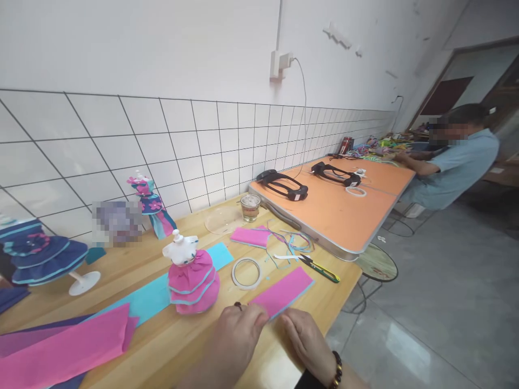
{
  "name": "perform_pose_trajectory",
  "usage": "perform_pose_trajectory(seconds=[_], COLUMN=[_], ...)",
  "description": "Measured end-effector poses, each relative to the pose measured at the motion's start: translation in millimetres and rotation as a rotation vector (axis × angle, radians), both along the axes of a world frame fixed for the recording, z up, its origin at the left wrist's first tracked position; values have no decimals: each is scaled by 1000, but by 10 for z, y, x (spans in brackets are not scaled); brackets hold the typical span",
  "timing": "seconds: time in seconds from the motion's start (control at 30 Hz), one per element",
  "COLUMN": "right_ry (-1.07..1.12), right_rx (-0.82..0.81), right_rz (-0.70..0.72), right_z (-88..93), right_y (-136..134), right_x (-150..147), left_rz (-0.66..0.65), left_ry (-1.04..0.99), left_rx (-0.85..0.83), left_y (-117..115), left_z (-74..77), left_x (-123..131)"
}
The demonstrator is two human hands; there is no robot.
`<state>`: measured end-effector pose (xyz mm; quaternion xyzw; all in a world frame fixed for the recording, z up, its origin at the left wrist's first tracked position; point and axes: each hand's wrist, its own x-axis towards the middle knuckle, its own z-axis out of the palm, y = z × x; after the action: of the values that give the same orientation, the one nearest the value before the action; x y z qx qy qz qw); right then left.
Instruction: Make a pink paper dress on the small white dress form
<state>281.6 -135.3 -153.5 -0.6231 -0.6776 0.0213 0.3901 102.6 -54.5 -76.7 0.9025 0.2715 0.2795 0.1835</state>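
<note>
A pink strip with a light-blue edge (pixel 284 292), thin like crepe paper or cloth, lies slanting over the wooden table. My left hand (pixel 239 329) is closed on its near end, thumb and fingers pinched together. My right hand (pixel 306 337) has its fingers curled against the blue edge at the same end, closed in a pinch. Left of my hands stands a small mannequin (pixel 184 251) with a white top and a ruffled pink skirt (pixel 194 283) trimmed in blue. A roll of tape (pixel 246 273) lies just beyond the strip.
Yellow-handled thread snips (pixel 320 268), loose trimmings (pixel 294 243), a pink piece (pixel 250 236) and a glass (pixel 250 208) lie farther back. Pink sheets (pixel 73 346) and a blue strip (pixel 150 294) cover the left. An orange table (pixel 332 216) adjoins; a person (pixel 454 167) sits beyond.
</note>
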Motion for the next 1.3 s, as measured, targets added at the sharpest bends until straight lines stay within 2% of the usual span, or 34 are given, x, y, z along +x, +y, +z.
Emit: perform_pose_trajectory(seconds=[0.07, 0.13, 0.27, 0.37, 0.57, 0.77, 0.93, 0.97, 1.07, 1.17, 1.3], right_ry=[66, 137, 216, 246, 317, 458, 631, 704, 1144, 1374, 1487], right_rx=[7, -17, -314, -387, -443, -396, -297, -279, -226, -217, -181], right_rz=[-102, -286, -505, -534, -552, -459, -316, -273, -93, -6, 56], right_z=[21, 51, 101, 108, 63, 22, 251, 322, 525, 661, 759], right_y=[13, 27, 46, 68, 169, 219, 175, 161, 124, 106, 109], right_x=[193, 456, 945, 1099, 1082, 1066, 989, 964, 882, 809, 745], left_rz=[45, 65, 74, 94, 71, 68, 104, 110, 104, 104, 92], left_ry=[170, 278, 208, 178, 301, 317, 235, 203, 101, 23, -42], left_rx=[-118, -237, -423, -488, -486, -438, -345, -325, -326, -469, -778], left_y=[-11, 7, 58, 81, 115, 136, 164, 170, 178, 176, 170], left_z=[-63, -70, -72, -129, -283, -346, -402, -414, -433, -409, -307], left_x=[93, 127, 119, 120, 147, 155, 179, 183, 187, 179, 190])
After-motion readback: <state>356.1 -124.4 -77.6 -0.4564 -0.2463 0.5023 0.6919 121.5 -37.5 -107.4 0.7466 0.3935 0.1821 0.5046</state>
